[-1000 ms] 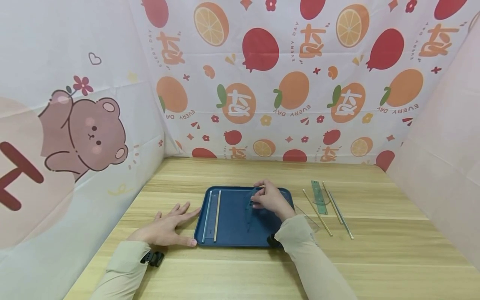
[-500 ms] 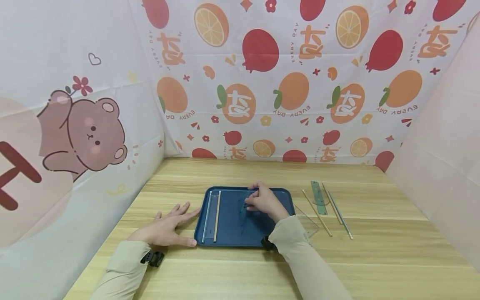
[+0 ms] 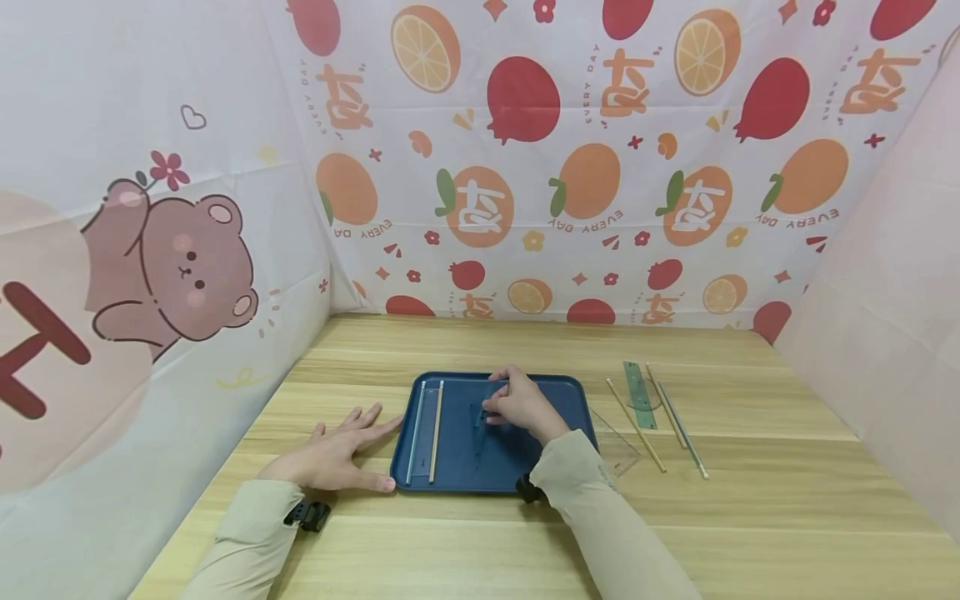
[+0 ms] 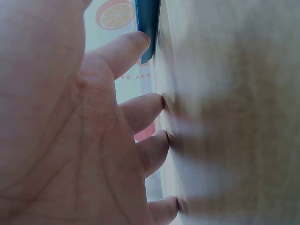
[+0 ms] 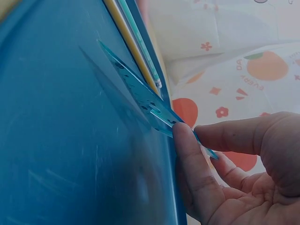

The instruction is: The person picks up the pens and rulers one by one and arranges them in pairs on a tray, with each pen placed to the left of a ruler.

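Note:
My right hand [image 3: 527,407] pinches a translucent blue-green set square [image 5: 150,104] between thumb and fingers. The set square is tilted on edge over the blue tray [image 3: 456,450], its pointed end toward the near side; whether that end touches the tray I cannot tell. Along the tray's left side lie a blue pencil [image 3: 416,433], a clear ruler [image 3: 424,450] and a natural-wood pencil [image 3: 436,433], roughly parallel. My left hand [image 3: 330,458] rests on the table with fingers spread; in the left wrist view one fingertip touches the tray's edge [image 4: 149,28].
Right of the tray, a clear set square [image 3: 617,446] lies partly behind my right arm. Farther right are a wood pencil [image 3: 636,425], a green ruler [image 3: 640,396], a clear protractor [image 3: 654,404], another wood pencil [image 3: 667,408] and a blue pencil [image 3: 684,433]. Printed cloths surround the table.
My right hand has moved left across the tray with the set square in its grip, nearer the pencils. My left hand keeps its place.

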{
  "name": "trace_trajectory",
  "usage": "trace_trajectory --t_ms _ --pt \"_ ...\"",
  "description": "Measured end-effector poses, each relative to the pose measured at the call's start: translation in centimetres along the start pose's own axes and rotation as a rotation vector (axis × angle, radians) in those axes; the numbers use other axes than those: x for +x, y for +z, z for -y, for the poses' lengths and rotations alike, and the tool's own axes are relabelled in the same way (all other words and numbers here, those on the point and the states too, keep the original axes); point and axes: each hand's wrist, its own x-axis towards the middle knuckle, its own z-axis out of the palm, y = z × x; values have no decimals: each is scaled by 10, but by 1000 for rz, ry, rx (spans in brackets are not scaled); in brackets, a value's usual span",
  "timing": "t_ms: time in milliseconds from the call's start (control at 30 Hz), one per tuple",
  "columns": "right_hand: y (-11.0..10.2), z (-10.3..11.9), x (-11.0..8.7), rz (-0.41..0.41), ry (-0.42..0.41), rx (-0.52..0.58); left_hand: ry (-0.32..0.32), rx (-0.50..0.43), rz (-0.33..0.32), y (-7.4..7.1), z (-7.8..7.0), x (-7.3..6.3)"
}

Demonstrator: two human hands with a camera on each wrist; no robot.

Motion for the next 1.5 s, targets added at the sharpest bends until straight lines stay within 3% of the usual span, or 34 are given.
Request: trace_trajectory --t_ms 900,1500 --pt "29 10 3 -45 45 -70 -2 -13 12 -1 1 0" --pt "33 11 1 -27 96 -56 -5 -21 10 -1 3 3"
